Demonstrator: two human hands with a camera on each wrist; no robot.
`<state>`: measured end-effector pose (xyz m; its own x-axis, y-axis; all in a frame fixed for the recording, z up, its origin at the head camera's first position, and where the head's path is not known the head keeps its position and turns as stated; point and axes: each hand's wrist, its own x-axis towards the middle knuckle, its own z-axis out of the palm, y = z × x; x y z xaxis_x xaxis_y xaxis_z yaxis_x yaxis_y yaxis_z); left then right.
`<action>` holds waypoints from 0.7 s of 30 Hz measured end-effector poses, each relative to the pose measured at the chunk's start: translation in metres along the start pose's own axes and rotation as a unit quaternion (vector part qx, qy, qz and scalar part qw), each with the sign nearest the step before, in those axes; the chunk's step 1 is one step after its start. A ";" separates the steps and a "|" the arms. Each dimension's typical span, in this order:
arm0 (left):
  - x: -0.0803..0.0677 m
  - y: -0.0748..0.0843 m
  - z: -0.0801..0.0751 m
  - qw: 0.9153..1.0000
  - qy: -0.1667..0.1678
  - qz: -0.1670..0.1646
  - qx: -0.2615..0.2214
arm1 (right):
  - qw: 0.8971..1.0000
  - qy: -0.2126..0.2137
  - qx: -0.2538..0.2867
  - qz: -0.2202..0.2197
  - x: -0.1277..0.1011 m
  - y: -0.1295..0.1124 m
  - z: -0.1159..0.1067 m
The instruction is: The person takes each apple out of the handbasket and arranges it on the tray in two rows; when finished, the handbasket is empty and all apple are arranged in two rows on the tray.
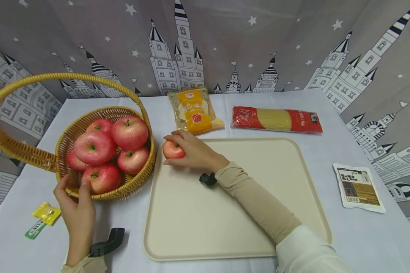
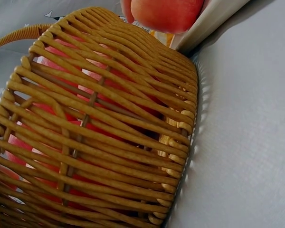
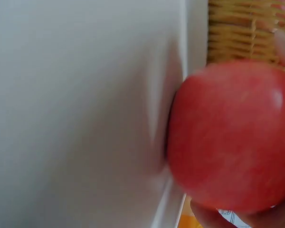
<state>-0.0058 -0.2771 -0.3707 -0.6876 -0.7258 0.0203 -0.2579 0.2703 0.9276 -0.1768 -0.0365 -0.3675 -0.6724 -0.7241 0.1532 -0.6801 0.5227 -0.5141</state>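
My right hand [image 1: 194, 150] grips a red apple [image 1: 173, 150] at the far left corner of the beige tray [image 1: 232, 197]. In the right wrist view that apple [image 3: 232, 135] is close up, right at the tray's rim, with fingertips around it. A wicker basket [image 1: 143, 178] stands left of the tray, its tall handle leaning to the left. Several red apples [image 1: 95, 148] are piled in it. At the basket's near rim, my left hand [image 1: 78, 216] holds on with thumb and fingers. The left wrist view shows the woven basket wall [image 2: 99, 123], with apples visible through the gaps.
Behind the tray lie a yellow-labelled food bag [image 1: 194, 110] and a red pack of noodles [image 1: 276, 119]. A white and brown packet [image 1: 358, 187] lies on the right. Small yellow [image 1: 47, 213] and green [image 1: 35, 229] wrapped pieces lie left of my left hand. A printed curtain hangs behind.
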 end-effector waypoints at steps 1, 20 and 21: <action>0.000 0.000 0.000 1.000 0.000 0.000 0.000 | 1.000 -0.006 0.002 0.002 0.000 0.000 -0.001; 0.001 0.000 -0.002 1.000 0.006 0.016 0.000 | 0.995 0.087 -0.026 -0.044 0.031 -0.070 -0.011; 0.001 0.000 -0.002 1.000 0.007 0.017 0.000 | 0.995 0.085 -0.042 -0.040 0.034 -0.073 -0.010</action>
<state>-0.0050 -0.2792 -0.3701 -0.6867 -0.7247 0.0570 -0.2348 0.2954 0.9261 -0.1533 -0.0949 -0.3164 -0.6503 -0.6820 0.3345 -0.7503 0.5075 -0.4237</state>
